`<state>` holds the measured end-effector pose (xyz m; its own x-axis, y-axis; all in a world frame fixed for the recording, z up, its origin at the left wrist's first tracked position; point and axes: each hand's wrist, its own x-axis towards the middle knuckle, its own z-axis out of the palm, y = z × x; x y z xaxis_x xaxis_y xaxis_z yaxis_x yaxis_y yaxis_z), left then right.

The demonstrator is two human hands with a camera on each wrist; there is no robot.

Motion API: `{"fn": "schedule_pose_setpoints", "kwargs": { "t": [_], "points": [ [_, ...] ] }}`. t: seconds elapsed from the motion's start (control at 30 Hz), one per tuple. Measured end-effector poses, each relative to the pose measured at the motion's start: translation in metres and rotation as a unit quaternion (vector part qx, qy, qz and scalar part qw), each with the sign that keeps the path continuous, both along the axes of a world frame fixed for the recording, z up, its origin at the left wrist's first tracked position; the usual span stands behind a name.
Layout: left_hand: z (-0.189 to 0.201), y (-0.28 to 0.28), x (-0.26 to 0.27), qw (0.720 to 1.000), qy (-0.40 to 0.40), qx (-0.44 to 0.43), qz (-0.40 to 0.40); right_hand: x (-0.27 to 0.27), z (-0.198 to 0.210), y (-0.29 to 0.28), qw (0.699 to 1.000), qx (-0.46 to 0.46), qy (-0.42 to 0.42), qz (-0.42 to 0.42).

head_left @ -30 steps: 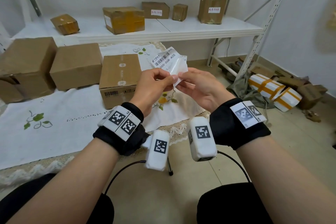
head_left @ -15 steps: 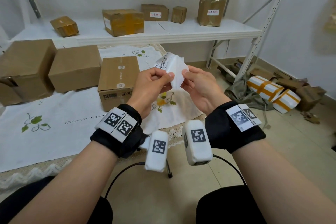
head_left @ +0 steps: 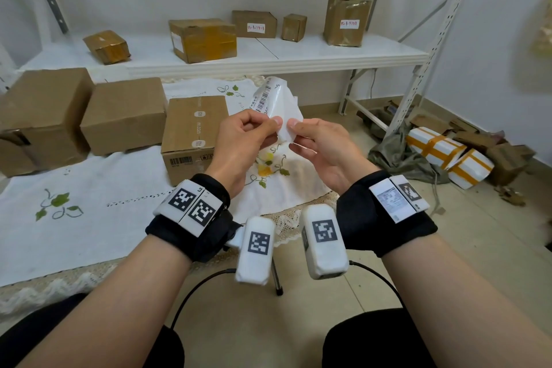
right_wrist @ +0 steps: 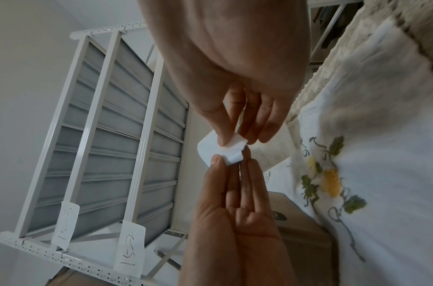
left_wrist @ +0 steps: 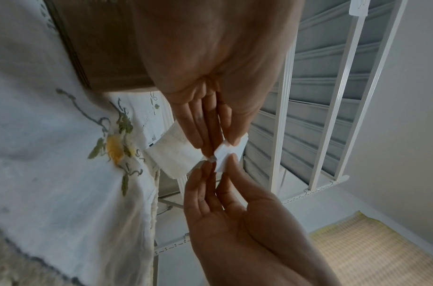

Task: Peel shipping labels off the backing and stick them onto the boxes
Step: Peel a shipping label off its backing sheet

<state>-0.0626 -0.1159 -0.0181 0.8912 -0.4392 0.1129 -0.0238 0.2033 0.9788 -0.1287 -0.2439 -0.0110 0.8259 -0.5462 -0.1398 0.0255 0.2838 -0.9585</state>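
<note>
A white shipping label [head_left: 266, 98] with a barcode curls up and to the left from its white backing [head_left: 288, 116]. I hold both in the air above the embroidered cloth. My left hand [head_left: 274, 125] pinches the lower corner from the left, and my right hand [head_left: 294, 132] pinches it from the right. In the left wrist view both thumbs press on a small white corner [left_wrist: 231, 153], with the rest of the sheet [left_wrist: 173, 152] hanging behind the fingers. The right wrist view shows the same corner [right_wrist: 222, 150] between both hands. A printed cardboard box [head_left: 195, 125] lies just left of my hands.
Two plain cardboard boxes [head_left: 124, 112] [head_left: 41, 116] stand on the white cloth [head_left: 89, 188] to the left. A white shelf [head_left: 298, 58] behind carries several taped boxes, two with labels. White parcels with orange tape [head_left: 448, 155] and scrap cardboard lie on the floor at right.
The barcode sheet has bent and curled to the left, away from the white sheet behind it. Both hands still pinch the lower corner and sit a little lower.
</note>
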Motion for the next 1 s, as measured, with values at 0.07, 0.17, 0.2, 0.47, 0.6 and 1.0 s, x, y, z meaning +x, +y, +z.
{"fn": "schedule_pose_setpoints", "kwargs": {
  "t": [0.07, 0.17, 0.2, 0.47, 0.6, 1.0],
  "points": [
    [0.001, 0.0, 0.0, 1.0, -0.002, 0.005, -0.002, -0.001, 0.001, 0.0, 1.0, 0.002, -0.003, -0.012],
    [0.001, 0.0, 0.0, 1.0, -0.002, 0.009, -0.005, -0.003, 0.003, -0.001, 1.0, 0.013, -0.003, -0.021],
    [0.001, 0.001, 0.0, 1.0, -0.002, 0.01, -0.006, -0.003, 0.004, -0.002, 1.0, 0.016, 0.0, -0.024],
    [0.004, 0.003, 0.003, 0.999, -0.006, 0.032, -0.012, -0.003, 0.003, -0.008, 0.998, 0.026, 0.022, -0.052],
    [0.005, 0.004, 0.003, 0.999, 0.003, 0.027, -0.023, -0.003, 0.005, -0.004, 0.998, 0.036, 0.021, -0.049],
    [0.007, 0.006, 0.003, 0.998, 0.024, 0.025, -0.043, -0.004, 0.005, 0.003, 0.999, 0.044, -0.018, -0.007]
  ]
}}
